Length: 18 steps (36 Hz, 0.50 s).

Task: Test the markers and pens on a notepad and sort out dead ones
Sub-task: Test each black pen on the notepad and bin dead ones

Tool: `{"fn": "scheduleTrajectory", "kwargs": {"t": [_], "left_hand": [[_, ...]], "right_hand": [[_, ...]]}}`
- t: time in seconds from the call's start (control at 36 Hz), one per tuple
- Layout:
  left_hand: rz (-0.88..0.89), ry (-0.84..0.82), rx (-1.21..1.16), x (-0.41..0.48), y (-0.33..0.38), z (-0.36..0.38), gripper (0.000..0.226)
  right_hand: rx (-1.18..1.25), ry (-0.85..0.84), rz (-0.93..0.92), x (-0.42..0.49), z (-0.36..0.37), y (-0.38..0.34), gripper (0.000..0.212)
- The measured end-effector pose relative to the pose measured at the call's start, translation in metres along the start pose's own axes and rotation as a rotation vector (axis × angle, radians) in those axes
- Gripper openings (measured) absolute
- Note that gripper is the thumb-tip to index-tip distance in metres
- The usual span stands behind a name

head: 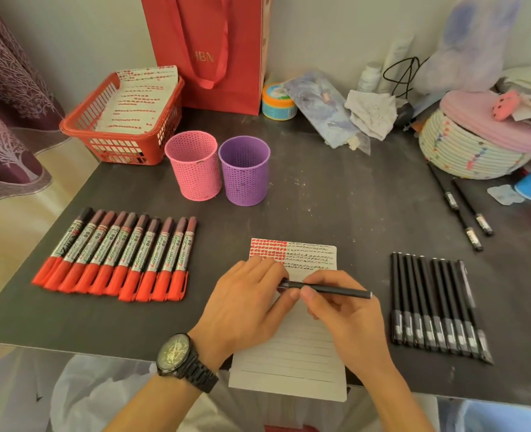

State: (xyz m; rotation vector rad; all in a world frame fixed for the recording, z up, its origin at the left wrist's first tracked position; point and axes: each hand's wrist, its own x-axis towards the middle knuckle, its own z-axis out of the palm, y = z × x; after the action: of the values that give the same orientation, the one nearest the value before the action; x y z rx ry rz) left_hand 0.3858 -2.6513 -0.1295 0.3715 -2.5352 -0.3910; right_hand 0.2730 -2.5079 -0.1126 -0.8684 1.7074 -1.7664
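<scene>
Both hands are meeting over the notepad (289,347) at the worktop's (335,198) near edge. Right hand (342,310) is pinching a black pen (329,288) mid-barrel, held level. Left hand (245,304), fingers curled, is gripping the cap end, seemingly uncapping. Advice: pull straight along the barrel, then scribble on a bare line below the marks.
</scene>
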Motion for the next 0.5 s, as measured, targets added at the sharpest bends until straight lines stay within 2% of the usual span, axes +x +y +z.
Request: {"fn": "scheduleTrajectory", "kwargs": {"t": [0.19, 0.28, 0.5], "left_hand": [[0.018, 0.024, 0.068, -0.002, 0.003, -0.003, 0.053], [0.016, 0.033, 0.086, -0.003, 0.006, -0.004, 0.053], [-0.053, 0.017, 0.079, -0.001, 0.015, 0.001, 0.054]], "right_hand": [[0.003, -0.034, -0.008, -0.001, -0.003, 0.002, 0.005], [0.021, -0.039, -0.015, 0.0, -0.002, 0.003, 0.011], [0.135, 0.029, -0.028, 0.001, -0.004, 0.005, 0.01]]}}
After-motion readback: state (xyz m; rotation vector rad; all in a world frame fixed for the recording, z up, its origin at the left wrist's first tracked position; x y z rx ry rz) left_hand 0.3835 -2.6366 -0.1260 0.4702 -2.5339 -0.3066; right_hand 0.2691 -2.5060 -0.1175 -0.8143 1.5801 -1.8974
